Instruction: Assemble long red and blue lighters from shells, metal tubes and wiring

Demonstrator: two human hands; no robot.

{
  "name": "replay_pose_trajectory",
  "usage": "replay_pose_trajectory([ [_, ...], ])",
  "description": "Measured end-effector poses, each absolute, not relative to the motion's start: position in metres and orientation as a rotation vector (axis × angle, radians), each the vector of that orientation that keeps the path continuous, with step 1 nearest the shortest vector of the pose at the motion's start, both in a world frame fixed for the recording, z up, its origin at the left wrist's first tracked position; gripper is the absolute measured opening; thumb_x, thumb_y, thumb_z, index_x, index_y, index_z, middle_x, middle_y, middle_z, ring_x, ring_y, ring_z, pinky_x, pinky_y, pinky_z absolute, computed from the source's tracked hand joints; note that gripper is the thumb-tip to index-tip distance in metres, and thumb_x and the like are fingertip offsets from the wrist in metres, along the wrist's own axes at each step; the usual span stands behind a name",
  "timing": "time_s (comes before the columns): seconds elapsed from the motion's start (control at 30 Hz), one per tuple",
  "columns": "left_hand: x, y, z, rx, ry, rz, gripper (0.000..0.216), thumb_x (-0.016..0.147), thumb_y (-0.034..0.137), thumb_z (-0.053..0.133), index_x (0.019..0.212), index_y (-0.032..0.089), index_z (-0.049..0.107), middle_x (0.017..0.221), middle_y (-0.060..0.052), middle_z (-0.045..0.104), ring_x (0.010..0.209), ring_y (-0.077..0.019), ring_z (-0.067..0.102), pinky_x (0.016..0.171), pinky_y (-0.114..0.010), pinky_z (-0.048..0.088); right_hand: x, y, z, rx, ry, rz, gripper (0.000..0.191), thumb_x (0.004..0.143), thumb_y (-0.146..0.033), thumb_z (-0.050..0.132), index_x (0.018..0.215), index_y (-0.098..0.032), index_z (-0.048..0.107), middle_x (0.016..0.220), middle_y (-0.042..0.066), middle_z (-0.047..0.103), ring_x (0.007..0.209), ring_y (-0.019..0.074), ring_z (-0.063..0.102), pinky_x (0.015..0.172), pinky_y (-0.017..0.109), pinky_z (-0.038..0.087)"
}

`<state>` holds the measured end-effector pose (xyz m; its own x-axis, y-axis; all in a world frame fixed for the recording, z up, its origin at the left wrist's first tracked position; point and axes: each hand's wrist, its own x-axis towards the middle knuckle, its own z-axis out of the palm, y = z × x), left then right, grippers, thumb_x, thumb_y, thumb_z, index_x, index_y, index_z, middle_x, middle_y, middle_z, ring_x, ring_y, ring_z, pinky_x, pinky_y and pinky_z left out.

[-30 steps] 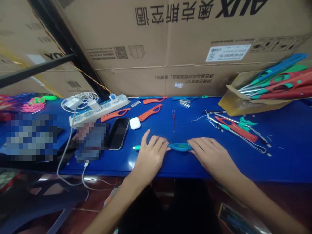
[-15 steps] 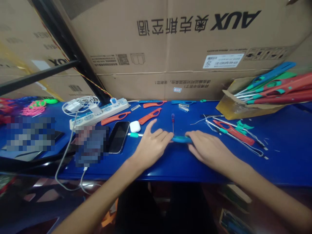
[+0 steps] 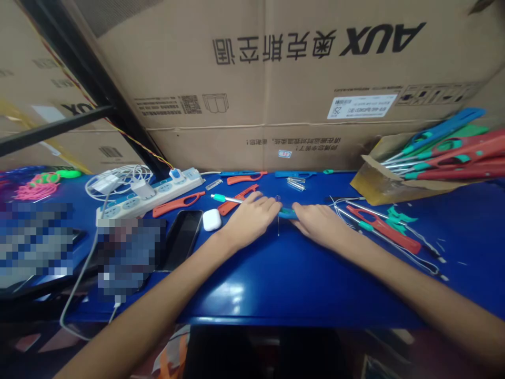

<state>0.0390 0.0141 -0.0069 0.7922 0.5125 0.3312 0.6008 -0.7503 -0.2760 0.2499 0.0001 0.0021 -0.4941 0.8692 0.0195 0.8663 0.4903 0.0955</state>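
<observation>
Between my two hands is a blue long-nosed lighter, mostly covered by the fingers. My left hand is closed around its front part, and the metal nozzle with a green tip sticks out to the left. The other end is gripped by my right hand, fingers curled over it. A thin screwdriver lies by the left fingertips; its shaft shows below the lighter and its handle is mostly hidden. Behind my left hand are orange lighter casings.
At left stand a white power strip, a phone and a white earbud case. On the right are a red lighter casing, loose rods with wires, and a box of lighters. A large carton walls off the back.
Both hands have moved away from the table's front edge with the blue lighter, now covering most of the screwdriver. The nozzle angles up more at the left. The camera view has shifted.
</observation>
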Motion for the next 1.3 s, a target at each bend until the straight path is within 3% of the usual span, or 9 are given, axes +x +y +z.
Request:
replay_pose_trajectory([
  [0.13,0.035,0.015,-0.011,-2.554,-0.882,-0.429,0.026,0.097,0.005,0.043,0.117,0.010,0.059,0.097,-0.008,0.070,0.090,-0.0227,0.067,0.095,-0.039,0.043,0.253,0.005,0.003,1.634,2.699,0.077,0.024,0.102,-0.040,0.048,0.102,-0.021,0.062,0.094,0.005,0.076,0.084,0.0229,0.073,0.057,0.028,0.031],
  [0.33,0.041,0.011,-0.013,-2.508,-0.916,-0.452,0.026,0.100,0.010,0.045,0.122,0.012,0.059,0.106,-0.009,0.071,0.096,-0.0246,0.066,0.088,-0.040,0.045,0.258,0.000,0.001,1.695,2.589,0.133,0.025,0.101,-0.034,0.050,0.101,-0.014,0.063,0.084,0.013,0.075,0.071,0.0259,0.071,0.056,0.031,0.032],
  [0.5,0.046,0.004,-0.010,-2.520,-1.014,-0.553,0.035,0.102,0.028,0.052,0.133,0.012,0.054,0.114,-0.012,0.071,0.102,-0.0262,0.065,0.097,-0.044,0.044,0.264,-0.003,0.002,1.716,2.546,0.187,0.023,0.100,-0.033,0.049,0.105,-0.015,0.063,0.088,0.013,0.075,0.075,0.0267,0.072,0.059,0.031,0.036],
  [0.7,0.015,0.013,0.007,-2.384,-1.080,-0.860,0.054,0.098,0.045,0.058,0.144,0.019,0.046,0.140,-0.011,0.061,0.134,-0.0299,0.050,0.122,-0.055,0.019,0.287,0.008,0.014,1.774,2.461,0.275,0.024,0.099,-0.038,0.052,0.106,-0.019,0.064,0.090,0.011,0.076,0.077,0.0269,0.071,0.057,0.030,0.028],
  [0.83,-0.013,0.024,0.018,-2.498,-1.151,-0.881,0.056,0.096,0.051,0.059,0.141,0.021,0.049,0.138,-0.011,0.062,0.128,-0.0269,0.055,0.118,-0.051,0.028,0.312,0.014,0.026,1.775,2.442,0.272,0.024,0.097,-0.041,0.052,0.094,-0.022,0.066,0.080,0.007,0.074,0.072,0.0241,0.067,0.057,0.030,0.025],
  [1.03,-0.020,0.026,0.015,-2.652,-1.079,-0.887,0.020,0.102,0.035,0.055,0.115,0.022,0.063,0.115,-0.005,0.073,0.105,-0.0191,0.067,0.112,-0.046,0.035,0.336,0.019,0.030,1.775,2.555,0.197,0.042,0.098,-0.053,0.044,0.078,-0.023,0.065,0.060,0.003,0.062,0.060,0.0213,0.059,0.055,0.029,0.027],
  [1.3,0.014,0.008,0.003,-2.665,-0.851,-0.827,0.016,0.100,0.030,0.058,0.110,0.020,0.066,0.100,-0.002,0.076,0.096,-0.0185,0.067,0.106,-0.041,0.038,0.300,0.005,0.018,1.557,2.664,-0.058,0.048,0.096,-0.065,0.048,0.088,-0.023,0.070,0.072,0.004,0.069,0.068,0.0224,0.065,0.060,0.029,0.035],
])
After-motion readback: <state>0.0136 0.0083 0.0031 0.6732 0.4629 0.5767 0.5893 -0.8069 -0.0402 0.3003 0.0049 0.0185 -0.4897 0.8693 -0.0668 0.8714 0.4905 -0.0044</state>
